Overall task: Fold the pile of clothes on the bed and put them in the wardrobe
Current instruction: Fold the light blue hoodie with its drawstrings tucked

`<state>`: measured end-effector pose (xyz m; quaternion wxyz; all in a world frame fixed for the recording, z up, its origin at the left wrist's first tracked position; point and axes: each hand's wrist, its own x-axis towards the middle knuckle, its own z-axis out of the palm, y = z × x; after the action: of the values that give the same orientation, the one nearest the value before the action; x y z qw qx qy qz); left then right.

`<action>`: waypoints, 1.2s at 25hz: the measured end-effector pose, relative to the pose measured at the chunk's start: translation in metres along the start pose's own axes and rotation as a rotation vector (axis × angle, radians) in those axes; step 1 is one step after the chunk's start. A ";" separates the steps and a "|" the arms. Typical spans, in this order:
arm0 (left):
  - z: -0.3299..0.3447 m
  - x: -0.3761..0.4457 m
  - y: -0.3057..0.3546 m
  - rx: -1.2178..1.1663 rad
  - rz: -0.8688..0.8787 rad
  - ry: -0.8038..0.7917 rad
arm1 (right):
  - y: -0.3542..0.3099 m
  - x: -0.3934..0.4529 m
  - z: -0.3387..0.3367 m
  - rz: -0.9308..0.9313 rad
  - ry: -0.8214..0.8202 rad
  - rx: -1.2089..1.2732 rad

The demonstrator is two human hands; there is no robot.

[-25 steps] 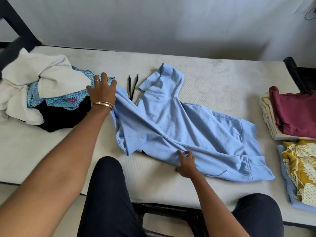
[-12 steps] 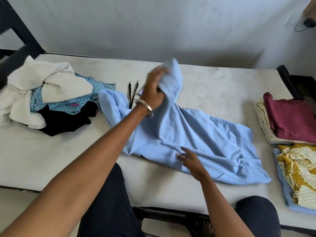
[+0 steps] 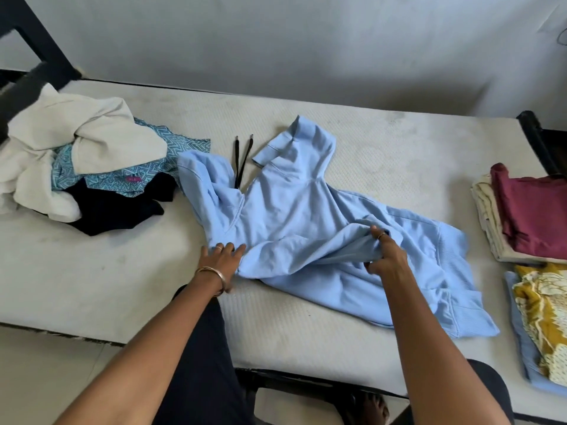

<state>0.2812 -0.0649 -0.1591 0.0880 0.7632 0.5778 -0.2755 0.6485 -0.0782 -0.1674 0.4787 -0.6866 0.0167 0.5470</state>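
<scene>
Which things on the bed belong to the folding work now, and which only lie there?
Belong to the job:
- light blue hoodie
- unfolded pile
- folded stacks

Just lying about:
- two black cords

The light blue hoodie [image 3: 306,228] is thick matt cloth, soft and fleecy-looking, with ribbed knit at its hem band and cuff. Its 2 black drawstrings [image 3: 242,161] are braided cord with slightly shiny tips. The mattress [image 3: 383,142] is off-white cloth with a fine dimpled, quilted texture, matt and faintly soiled in patches. In the unfolded pile, the cream garment [image 3: 76,133] looks like heavy matt cotton, the teal patterned cloth [image 3: 171,145] is thin and smooth, and the black garment [image 3: 116,210] is dull. The maroon folded garment [image 3: 534,210] is smooth and matt. The bangle [image 3: 214,271] on the left wrist is polished metal, glossy. The bed frame [image 3: 534,139] is black and matt.
</scene>
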 end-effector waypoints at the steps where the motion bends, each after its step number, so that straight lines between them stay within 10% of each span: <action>1: 0.001 0.007 -0.012 0.007 0.030 0.068 | -0.004 0.005 0.007 -0.019 -0.098 0.031; 9: -0.016 0.073 -0.060 -0.553 -0.225 0.140 | -0.076 0.004 0.045 -0.510 -0.265 0.386; 16: 0.025 0.067 -0.014 -0.382 -0.458 0.226 | 0.041 0.025 -0.055 -0.226 0.371 0.028; 21: 0.008 0.051 0.041 -0.062 0.058 0.732 | 0.025 0.009 -0.023 -0.272 0.547 -0.542; 23: 0.004 0.037 0.075 -0.066 0.301 0.680 | 0.005 0.002 -0.011 -0.290 0.608 -0.874; 26: 0.006 0.029 0.101 -0.375 0.228 0.376 | -0.007 0.011 -0.023 -0.393 0.449 -1.252; 30: 0.018 0.039 0.108 -1.132 -0.056 -0.012 | -0.034 0.005 -0.064 -0.772 0.231 -0.527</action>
<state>0.3825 -0.0749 -0.2144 0.4795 0.5798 0.6549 0.0708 0.7160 -0.1008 -0.1530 0.4515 -0.7969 -0.3253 0.2351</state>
